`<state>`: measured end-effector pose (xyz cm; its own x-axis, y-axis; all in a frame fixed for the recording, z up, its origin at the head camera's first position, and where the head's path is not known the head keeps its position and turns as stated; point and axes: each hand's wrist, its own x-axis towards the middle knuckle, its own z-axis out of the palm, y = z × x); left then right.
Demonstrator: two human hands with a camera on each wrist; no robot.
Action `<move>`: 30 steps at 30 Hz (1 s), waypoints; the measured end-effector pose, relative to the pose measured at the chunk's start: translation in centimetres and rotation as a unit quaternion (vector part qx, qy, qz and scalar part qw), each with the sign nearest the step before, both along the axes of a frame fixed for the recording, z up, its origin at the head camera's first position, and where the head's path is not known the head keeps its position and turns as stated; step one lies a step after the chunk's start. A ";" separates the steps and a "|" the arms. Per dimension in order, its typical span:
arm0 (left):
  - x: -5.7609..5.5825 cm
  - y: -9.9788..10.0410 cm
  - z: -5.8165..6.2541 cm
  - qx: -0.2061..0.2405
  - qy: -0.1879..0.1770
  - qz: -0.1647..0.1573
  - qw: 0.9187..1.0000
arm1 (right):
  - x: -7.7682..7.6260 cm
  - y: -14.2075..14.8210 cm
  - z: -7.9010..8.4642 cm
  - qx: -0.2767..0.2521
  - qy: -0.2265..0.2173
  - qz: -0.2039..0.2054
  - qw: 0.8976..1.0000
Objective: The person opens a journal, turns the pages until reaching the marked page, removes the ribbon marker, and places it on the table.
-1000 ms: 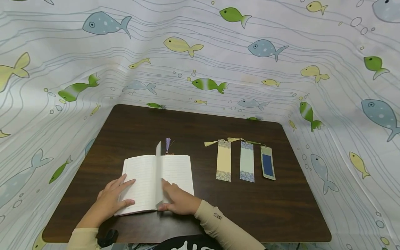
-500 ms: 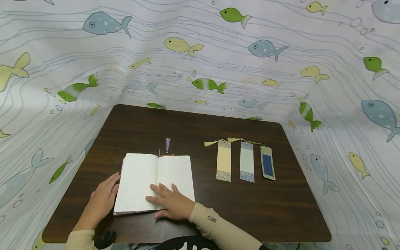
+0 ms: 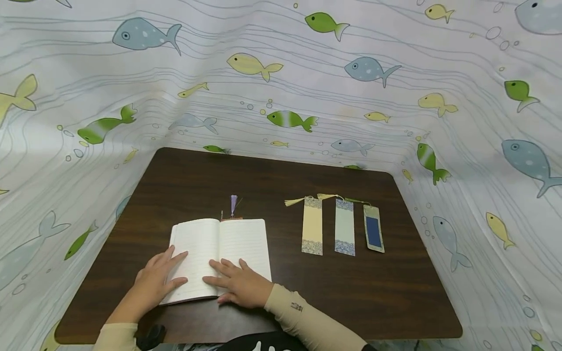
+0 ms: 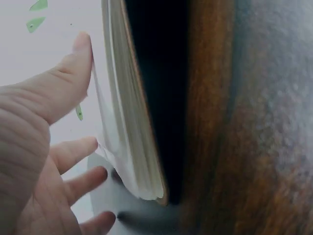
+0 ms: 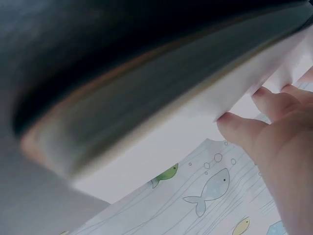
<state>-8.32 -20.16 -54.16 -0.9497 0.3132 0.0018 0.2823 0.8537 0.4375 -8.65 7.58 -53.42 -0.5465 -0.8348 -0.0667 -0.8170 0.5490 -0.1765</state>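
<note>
An open notebook point(image 3: 243, 236) with lined pages lies on the table. My left hand point(image 3: 153, 278) rests on the outer edge of its left page, fingers and thumb spread. In the left wrist view, that thumb and fingertips touch the page beside the edge of the page block point(image 4: 129, 112). My right hand point(image 3: 246, 286) lies with spread fingers across the lower part of the fold, pressing the pages. The right wrist view has its fingertips on the white page point(image 5: 181, 127). A purple tassel point(image 3: 233, 204) sticks out past the notebook's top edge; what it hangs from is mostly hidden.
Three tasselled bookmarks lie in a row to the right: a cream one point(image 3: 312, 226), a pale blue one point(image 3: 344, 227) and one with a dark blue panel point(image 3: 373, 229). A fish-patterned cloth point(image 3: 281, 87) rises behind the brown table point(image 3: 351, 302).
A page that stood upright at the fold has turned over to the left and lies down. My right hand moved left onto the fold. My left hand drew off leftward, then came back onto the page.
</note>
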 end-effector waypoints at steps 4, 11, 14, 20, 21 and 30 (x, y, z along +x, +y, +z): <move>0.2 0.0 0.1 -0.007 -0.007 0.007 1.000 | -0.1 0.4 -0.1 0.007 0.019 -0.008 1.000; 0.3 -0.1 0.1 0.003 -0.019 0.007 1.000 | -0.6 2.2 -0.1 0.030 0.023 -0.080 0.996; 0.4 -0.2 0.1 0.007 -0.020 0.008 1.000 | -1.1 3.3 -0.1 0.036 0.003 -0.109 0.993; 0.4 -0.3 0.3 0.016 -0.029 0.006 0.999 | -2.0 6.5 -0.1 0.065 -0.033 -0.161 0.984; 0.4 -0.3 0.3 0.015 -0.028 0.006 0.999 | -2.1 6.9 0.0 0.069 -0.035 -0.166 0.983; 0.2 -0.4 0.2 0.020 -0.037 0.004 0.999 | -2.4 8.2 0.6 0.069 -0.031 -0.154 0.985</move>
<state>-8.07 -20.53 -53.97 -0.9504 0.3058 -0.0564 0.2403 0.8373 0.4911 -11.08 15.78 -52.79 -0.7634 -0.6115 -0.2081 -0.5987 0.7908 -0.1271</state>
